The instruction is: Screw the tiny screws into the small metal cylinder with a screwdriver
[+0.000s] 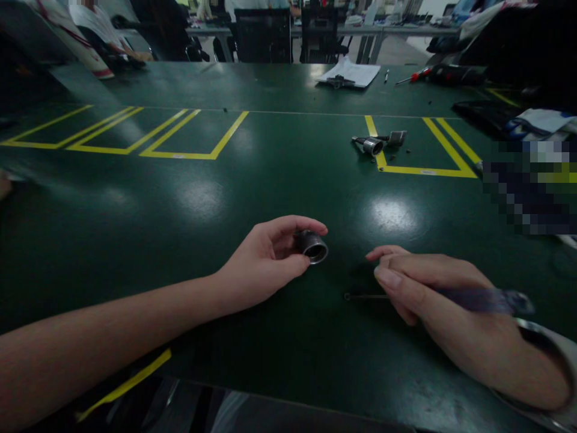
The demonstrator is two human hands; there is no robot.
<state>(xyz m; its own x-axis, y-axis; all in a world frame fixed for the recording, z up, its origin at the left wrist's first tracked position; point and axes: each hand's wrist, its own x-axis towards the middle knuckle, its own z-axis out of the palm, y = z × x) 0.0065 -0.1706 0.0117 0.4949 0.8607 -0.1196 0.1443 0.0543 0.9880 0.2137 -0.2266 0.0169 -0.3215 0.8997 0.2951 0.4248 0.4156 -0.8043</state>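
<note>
A short metal cylinder (pixel 314 248) with an open round end sits between the thumb and fingers of my left hand (pixel 265 261), low over the green table (pixel 270 186). To the right, my right hand (pixel 433 294) is closed round a screwdriver (pixel 487 299) with a dark translucent handle. Its thin shaft points left, and the tip lies below and to the right of the cylinder, apart from it. Two metal parts with round ends (pixel 373 146) lie farther back by a yellow tape line, with a few tiny dark pieces around them.
Yellow tape outlines (pixel 178 156) mark the table. At the back are a clipboard with papers (pixel 351 73), a pen (pixel 386 76) and a red-handled screwdriver (pixel 420 74). Dark items and cloth (pixel 541 123) lie at right. People and chairs (pixel 262 35) are beyond.
</note>
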